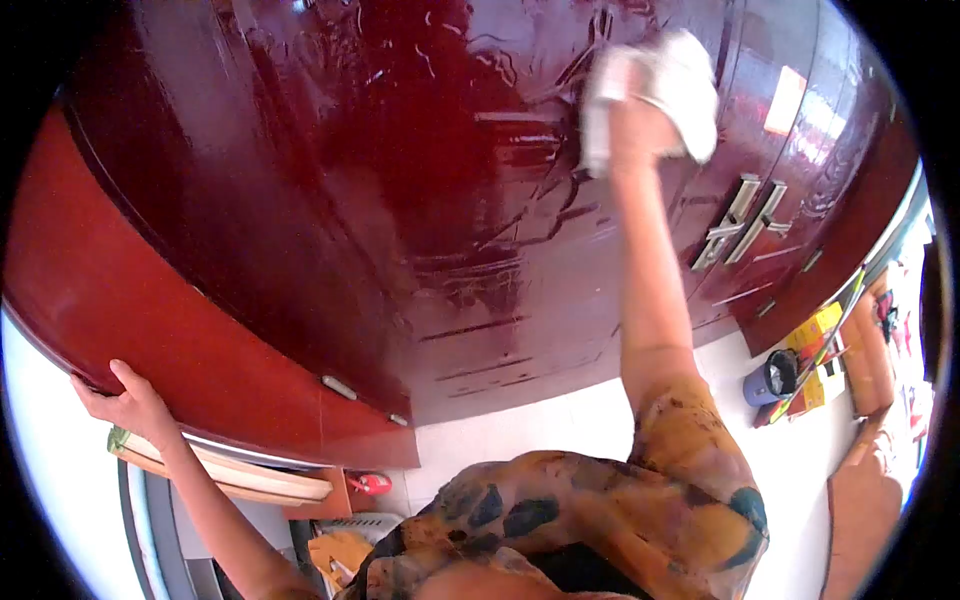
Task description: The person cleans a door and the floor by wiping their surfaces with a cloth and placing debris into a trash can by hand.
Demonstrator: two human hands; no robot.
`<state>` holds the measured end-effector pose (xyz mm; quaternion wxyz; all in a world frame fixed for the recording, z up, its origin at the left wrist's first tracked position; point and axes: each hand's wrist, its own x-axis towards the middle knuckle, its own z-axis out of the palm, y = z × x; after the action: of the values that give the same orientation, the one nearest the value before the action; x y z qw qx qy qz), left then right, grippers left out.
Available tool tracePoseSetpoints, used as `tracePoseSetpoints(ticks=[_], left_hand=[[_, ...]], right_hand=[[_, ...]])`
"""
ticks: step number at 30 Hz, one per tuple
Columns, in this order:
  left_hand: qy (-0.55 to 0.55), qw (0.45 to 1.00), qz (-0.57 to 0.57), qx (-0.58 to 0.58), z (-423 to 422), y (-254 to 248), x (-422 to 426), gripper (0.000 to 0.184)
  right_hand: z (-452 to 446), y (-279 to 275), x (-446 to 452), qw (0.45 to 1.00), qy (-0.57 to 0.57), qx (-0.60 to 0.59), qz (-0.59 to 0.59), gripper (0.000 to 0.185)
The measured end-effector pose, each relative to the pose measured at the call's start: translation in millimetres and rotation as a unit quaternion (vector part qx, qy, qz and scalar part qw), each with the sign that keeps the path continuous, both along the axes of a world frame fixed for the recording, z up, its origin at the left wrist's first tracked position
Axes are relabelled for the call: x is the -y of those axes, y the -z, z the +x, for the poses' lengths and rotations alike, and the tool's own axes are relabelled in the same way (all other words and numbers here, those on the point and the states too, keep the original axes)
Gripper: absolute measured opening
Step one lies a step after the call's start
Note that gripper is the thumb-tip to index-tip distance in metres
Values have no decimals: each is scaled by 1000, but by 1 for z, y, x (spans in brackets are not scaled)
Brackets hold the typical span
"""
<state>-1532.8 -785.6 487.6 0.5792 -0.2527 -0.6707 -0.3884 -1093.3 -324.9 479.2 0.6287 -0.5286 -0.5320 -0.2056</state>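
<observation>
A large glossy dark red door with raised patterns spans most of the head view. My right hand, blurred by motion, is stretched up and holds a white cloth against the door's upper right part. The cloth spreads out on both sides of the hand and hides some fingers. At the lower left, my left hand grips the outer edge of the red door frame, its thumb apart from the fingers.
Two metal door handles stick out right of my right arm. A paper sticker is on the door above them. A blue bin and yellow boxes stand at the right. Wooden boards and a red bottle are at the lower left.
</observation>
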Motion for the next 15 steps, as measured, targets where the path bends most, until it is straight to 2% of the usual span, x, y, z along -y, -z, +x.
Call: tracePoseSetpoints(ticks=[1, 2, 4, 5, 6, 7, 9, 11, 12, 13, 14, 15], left_hand=[[10, 1000, 0, 5, 1, -2, 0, 64], [21, 1000, -2, 10, 2, -3, 0, 65], [31, 999, -2, 18, 6, -3, -1, 67], [29, 999, -3, 18, 5, -2, 0, 68], [28, 999, -4, 18, 5, -2, 1, 69], [25, 1000, -11, 12, 4, -1, 3, 71], [18, 1000, -10, -2, 1, -2, 3, 75], [35, 999, -9, -13, -8, -3, 5, 74], [40, 999, -6, -17, -10, -2, 5, 74], [19, 1000, -5, -17, -9, -2, 4, 73], [-1, 1000, -6, -17, -6, -3, 1, 72], [-21, 1000, -10, -14, -3, -2, -1, 72]], right_hand=[[-43, -5, 26, 979, 86, 177, 57, 37], [-88, -10, 57, 985, -89, 68, 132, 45], [-128, -7, 114, 943, -161, 262, 125, 41], [-142, 6, 124, 919, -234, 287, 135, 40], [-151, 30, 124, 900, -244, 299, 203, 44], [-146, 52, 136, 885, -205, 383, 165, 48], [-127, 94, 109, 822, -401, 354, 198, 52], [-77, 114, 80, 864, -377, 333, 37, 57], [-34, 100, 91, 921, -197, 335, 37, 56], [-1, 122, 49, 934, -88, 343, -44, 56], [39, 129, 24, 924, 61, 378, 2, 55], [69, 138, 11, 938, 96, 332, -18, 53]])
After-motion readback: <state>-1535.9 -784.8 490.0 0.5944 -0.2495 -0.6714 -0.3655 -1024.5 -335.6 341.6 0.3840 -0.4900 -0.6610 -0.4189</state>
